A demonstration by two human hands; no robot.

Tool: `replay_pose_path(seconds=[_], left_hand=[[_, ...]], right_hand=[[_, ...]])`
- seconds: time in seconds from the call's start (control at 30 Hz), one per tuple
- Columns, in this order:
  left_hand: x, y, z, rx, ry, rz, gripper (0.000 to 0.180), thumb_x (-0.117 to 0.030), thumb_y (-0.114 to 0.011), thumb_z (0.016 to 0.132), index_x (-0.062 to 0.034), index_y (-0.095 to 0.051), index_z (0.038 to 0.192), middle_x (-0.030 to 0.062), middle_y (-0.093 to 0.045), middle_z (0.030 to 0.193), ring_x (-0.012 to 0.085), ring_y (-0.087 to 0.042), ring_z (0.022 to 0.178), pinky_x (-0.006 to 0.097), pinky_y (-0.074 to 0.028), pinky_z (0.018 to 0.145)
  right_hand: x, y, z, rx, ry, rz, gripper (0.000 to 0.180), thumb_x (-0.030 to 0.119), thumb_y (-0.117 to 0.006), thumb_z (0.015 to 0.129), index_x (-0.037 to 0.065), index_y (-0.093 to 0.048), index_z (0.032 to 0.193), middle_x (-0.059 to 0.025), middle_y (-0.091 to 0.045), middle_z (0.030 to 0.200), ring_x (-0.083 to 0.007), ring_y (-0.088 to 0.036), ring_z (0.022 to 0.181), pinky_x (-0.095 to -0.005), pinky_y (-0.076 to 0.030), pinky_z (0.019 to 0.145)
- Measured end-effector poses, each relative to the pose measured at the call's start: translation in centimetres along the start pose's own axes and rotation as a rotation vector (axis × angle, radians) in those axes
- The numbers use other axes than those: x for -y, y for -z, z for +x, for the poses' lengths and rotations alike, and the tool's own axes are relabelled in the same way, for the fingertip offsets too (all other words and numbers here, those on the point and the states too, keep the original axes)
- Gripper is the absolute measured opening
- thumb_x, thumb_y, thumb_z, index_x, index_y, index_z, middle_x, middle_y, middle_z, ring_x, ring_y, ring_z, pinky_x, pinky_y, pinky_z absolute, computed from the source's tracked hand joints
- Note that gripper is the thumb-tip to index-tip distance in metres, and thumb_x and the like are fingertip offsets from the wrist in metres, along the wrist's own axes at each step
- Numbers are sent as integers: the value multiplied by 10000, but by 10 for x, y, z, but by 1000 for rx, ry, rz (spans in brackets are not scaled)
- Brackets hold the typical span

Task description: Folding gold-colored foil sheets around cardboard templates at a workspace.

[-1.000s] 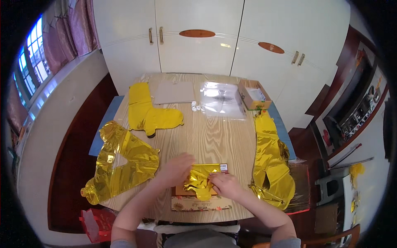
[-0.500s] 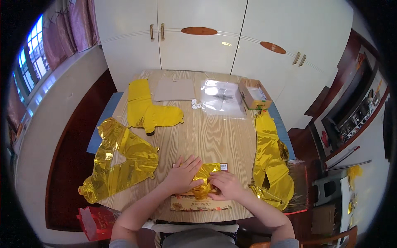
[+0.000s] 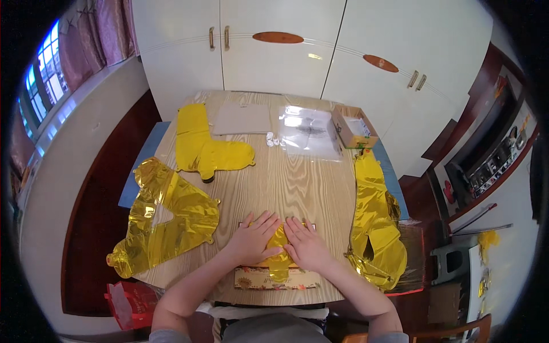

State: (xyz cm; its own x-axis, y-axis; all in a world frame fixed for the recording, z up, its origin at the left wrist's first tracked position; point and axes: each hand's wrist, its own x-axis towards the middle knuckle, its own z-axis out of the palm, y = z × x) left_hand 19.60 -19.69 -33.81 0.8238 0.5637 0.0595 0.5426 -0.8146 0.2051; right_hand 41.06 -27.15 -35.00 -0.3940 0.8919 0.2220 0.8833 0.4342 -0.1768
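My left hand [image 3: 251, 239] and my right hand [image 3: 306, 246] lie flat, palms down, side by side on a folded gold foil balloon [image 3: 280, 251] at the near edge of the wooden table [image 3: 286, 183]. Fingers of both hands are spread and press the foil down. The foil rests partly on a flat patterned card [image 3: 277, 278] that sticks out below my hands. Much of the folded foil is hidden under my palms.
A gold foil balloon [image 3: 166, 214] lies at the left, another [image 3: 209, 148] at the far left, and a crumpled one [image 3: 374, 223] along the right edge. At the back are a grey sheet [image 3: 243, 118], a clear plastic bag [image 3: 309, 132] and a small open cardboard box [image 3: 354, 128]. White cupboards stand behind.
My hands held a bunched, raised piece of gold foil; now both are flat on top of it, and the foil is pressed down against the table.
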Motion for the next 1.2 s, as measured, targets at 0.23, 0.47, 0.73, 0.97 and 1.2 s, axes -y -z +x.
replay_pose_path(seconds=[0.23,0.47,0.73,0.97,1.2], left_hand=[[22,4,-18,56,32,39,836,-609,-447,934,-28,-265,1507,156,-288,1568,293,-228,1475,554,-146,1180],[28,16,-24,129,87,105,821,-611,-385,954,-24,-255,1512,128,-287,1576,269,-224,1479,557,-134,1181],[15,11,29,23,-214,-88,678,-449,-441,991,-11,-311,1493,160,-321,1556,302,-260,1463,497,-173,1191],[16,-8,33,0,-333,-8,666,-463,-432,991,-39,-330,1495,130,-327,1561,253,-274,1461,485,-178,1191],[16,-9,33,-63,-366,-46,661,-504,-382,1000,-41,-375,1472,118,-373,1538,242,-306,1448,491,-194,1182]], right_hand=[[5,4,-2,-15,-16,-31,576,317,-519,956,-55,-449,1390,-243,-435,1455,-354,-380,1388,-519,-210,1171],[2,4,-9,52,-50,-48,733,491,-508,934,-36,-405,1432,-239,-359,1513,-343,-323,1429,-510,-174,1187],[1,4,-8,37,-38,-39,881,596,-550,875,-54,-370,1442,-251,-360,1508,-356,-313,1433,-526,-172,1181],[7,11,-10,48,-27,-153,851,590,-535,890,-90,-430,1389,-257,-465,1428,-357,-405,1376,-506,-224,1171],[18,30,-20,63,34,-53,715,516,-680,826,-35,-576,1270,-202,-577,1327,-334,-508,1291,-498,-328,1125]])
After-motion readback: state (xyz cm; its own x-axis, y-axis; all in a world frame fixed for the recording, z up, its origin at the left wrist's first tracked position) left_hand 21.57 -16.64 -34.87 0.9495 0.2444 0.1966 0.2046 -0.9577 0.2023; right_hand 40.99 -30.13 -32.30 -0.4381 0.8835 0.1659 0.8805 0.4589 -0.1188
